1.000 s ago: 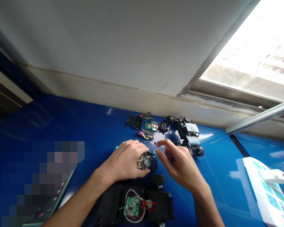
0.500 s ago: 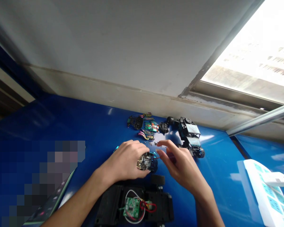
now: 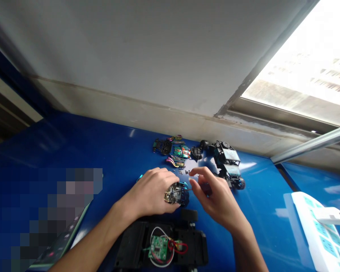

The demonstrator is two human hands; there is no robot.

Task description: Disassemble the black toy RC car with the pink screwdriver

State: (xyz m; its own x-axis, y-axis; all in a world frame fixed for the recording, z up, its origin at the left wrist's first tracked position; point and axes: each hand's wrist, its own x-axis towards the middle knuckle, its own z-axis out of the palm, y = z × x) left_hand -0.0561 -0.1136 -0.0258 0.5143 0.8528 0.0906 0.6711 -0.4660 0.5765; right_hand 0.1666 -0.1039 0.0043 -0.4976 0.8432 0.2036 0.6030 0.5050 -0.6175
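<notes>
The left hand (image 3: 155,192) is clamped around a small toy car (image 3: 178,194), which sits at the near middle of the blue table (image 3: 102,147), its right end showing past the fingers. The right hand (image 3: 214,192), just to the right, is curled around a screwdriver (image 3: 187,189); its handle is mostly hidden, and its thin shaft points left over the toy car. Whether the tip sits in a screw, I cannot tell.

Nearest, below the toy car, lies a larger black chassis (image 3: 191,241) carrying a green circuit board (image 3: 159,247) with red and white wires. On the far side, small screws (image 3: 180,172) lie near a green and orange car body shell (image 3: 182,152), with a black toy buggy (image 3: 228,160) to the right of them. Far to the right is a white power strip (image 3: 319,226) with a plug (image 3: 330,215) in it
</notes>
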